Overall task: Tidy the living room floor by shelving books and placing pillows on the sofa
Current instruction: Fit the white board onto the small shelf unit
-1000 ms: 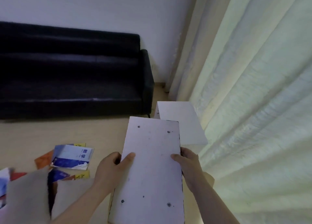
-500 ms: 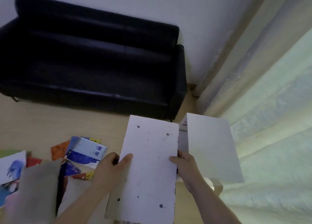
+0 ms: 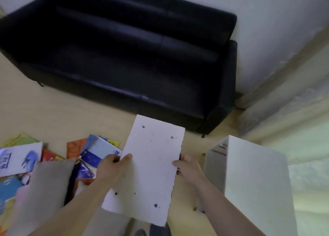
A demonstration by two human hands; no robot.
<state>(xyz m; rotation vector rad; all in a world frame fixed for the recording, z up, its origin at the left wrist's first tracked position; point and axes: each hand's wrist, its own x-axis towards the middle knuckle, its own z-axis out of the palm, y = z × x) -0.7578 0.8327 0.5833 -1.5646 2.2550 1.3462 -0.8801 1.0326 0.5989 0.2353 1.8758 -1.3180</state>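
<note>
View has swung left and tipped down over the last second: the black sofa (image 3: 124, 57) now fills the top of frame and the curtain (image 3: 306, 146) has slid to the right edge. The white shelf unit (image 3: 252, 178) sits further right of my hands than before. I read this as turning with the panel, shelving not yet begun.

Left hand (image 3: 110, 170) grips the left edge of a white speckled board (image 3: 151, 164), thumb on top, fingers curled under. Right hand (image 3: 188, 168) clamps the right edge the same way. Both forearms reach forward, board held flat and tilted away from me, above the floor.

Scattered books (image 3: 99, 152) lie on the floor (image 3: 53, 114) left of the board; a grey pillow (image 3: 44, 187) lies over some of them. Sofa seat bare.
</note>
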